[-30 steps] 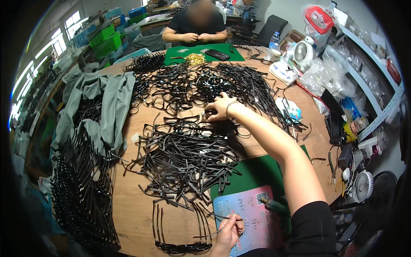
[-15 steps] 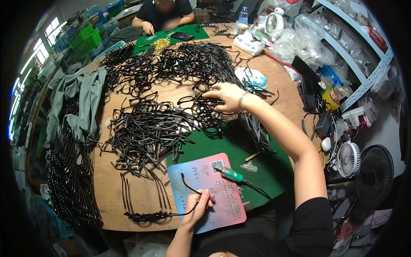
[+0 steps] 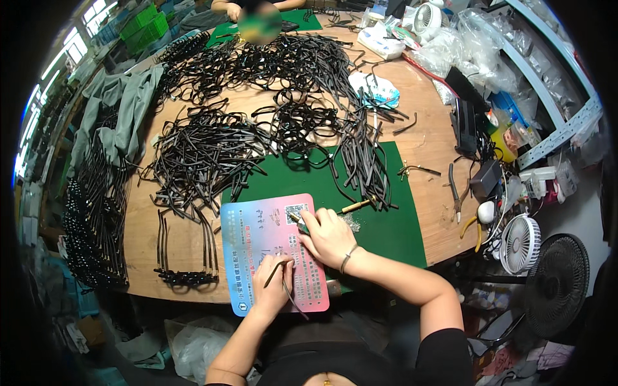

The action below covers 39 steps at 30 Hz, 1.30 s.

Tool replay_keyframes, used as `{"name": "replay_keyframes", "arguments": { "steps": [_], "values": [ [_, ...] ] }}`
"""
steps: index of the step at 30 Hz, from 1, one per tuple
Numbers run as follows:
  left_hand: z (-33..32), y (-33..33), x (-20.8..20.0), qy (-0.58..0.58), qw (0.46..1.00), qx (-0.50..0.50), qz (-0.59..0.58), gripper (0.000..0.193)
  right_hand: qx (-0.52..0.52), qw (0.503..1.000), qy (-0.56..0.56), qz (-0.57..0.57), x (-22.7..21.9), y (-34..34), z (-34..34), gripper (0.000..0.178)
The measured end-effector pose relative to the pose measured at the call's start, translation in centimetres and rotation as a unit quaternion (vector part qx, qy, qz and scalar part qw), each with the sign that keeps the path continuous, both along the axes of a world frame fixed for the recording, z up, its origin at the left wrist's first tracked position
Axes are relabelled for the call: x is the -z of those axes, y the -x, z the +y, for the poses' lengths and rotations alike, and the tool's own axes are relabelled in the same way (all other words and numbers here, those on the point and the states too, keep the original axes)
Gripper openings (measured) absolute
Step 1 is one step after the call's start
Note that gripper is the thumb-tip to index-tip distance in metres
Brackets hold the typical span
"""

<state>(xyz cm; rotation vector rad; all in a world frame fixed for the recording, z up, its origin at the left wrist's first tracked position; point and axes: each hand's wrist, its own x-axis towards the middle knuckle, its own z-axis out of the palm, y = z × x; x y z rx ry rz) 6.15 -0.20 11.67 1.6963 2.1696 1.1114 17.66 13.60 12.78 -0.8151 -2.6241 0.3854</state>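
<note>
My left hand (image 3: 273, 283) is closed round a thin dark eyeglass temple (image 3: 275, 271), over a blue-and-pink printed mat (image 3: 241, 257). Beside it, my right hand (image 3: 329, 238) lies over a green-handled corded tool, thumb and fingers around its handle. Most of that tool is hidden under the hand; its pointed tip (image 3: 294, 217) shows over the mat's square code. Beyond my hands lie a heap of loose black temples (image 3: 206, 151) and a pile of black glasses frames (image 3: 302, 122).
The printed mat overlaps a green work mat (image 3: 399, 225) holding a brass-coloured rod (image 3: 356, 206) and pale scraps. Pliers (image 3: 458, 202), a white fan (image 3: 521, 243) and a black fan (image 3: 559, 283) are at the right. A co-worker's hand (image 3: 234, 11) is at the far side.
My right hand has drawn back from the glasses pile to the green-handled tool on the printed mat. My left hand keeps the temple, now turned differently. The view has tilted downward.
</note>
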Motion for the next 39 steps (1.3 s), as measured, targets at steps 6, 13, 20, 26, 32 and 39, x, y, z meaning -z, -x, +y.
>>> {"name": "replay_keyframes", "arguments": {
  "steps": [6, 13, 20, 26, 32, 39],
  "values": [
    [-0.2, -0.6, 0.9, -0.053, 0.998, -0.036, 0.002, 0.009, -0.022, 0.994, 0.100, 0.029, -0.9, -0.1, 2.2, 0.026],
    [-0.3, 0.3, 0.4, -0.058, 0.994, 0.070, -0.061, 0.012, 0.090, 0.849, 0.519, 0.053, -5.9, 2.3, 11.2, 0.022],
    [0.6, 0.0, 1.0, -0.052, 0.993, 0.066, -0.079, 0.014, 0.172, 0.970, 0.165, 0.037, -1.2, 8.3, 18.3, 0.029],
    [-0.1, 0.0, 1.2, -0.035, 0.995, 0.048, -0.078, 0.015, 0.093, 0.886, 0.403, 0.210, -7.5, 2.7, 17.0, 0.014],
    [-0.5, 0.2, 0.8, 0.025, 0.977, -0.012, -0.213, 0.009, -0.149, 0.885, 0.440, 0.018, -8.7, -4.7, 4.9, 0.021],
    [0.1, -1.2, -2.0, 0.099, 0.911, -0.063, -0.394, 0.012, -0.092, 0.876, 0.473, -0.005, -1.2, -6.7, -5.6, 0.018]
  ]
}}
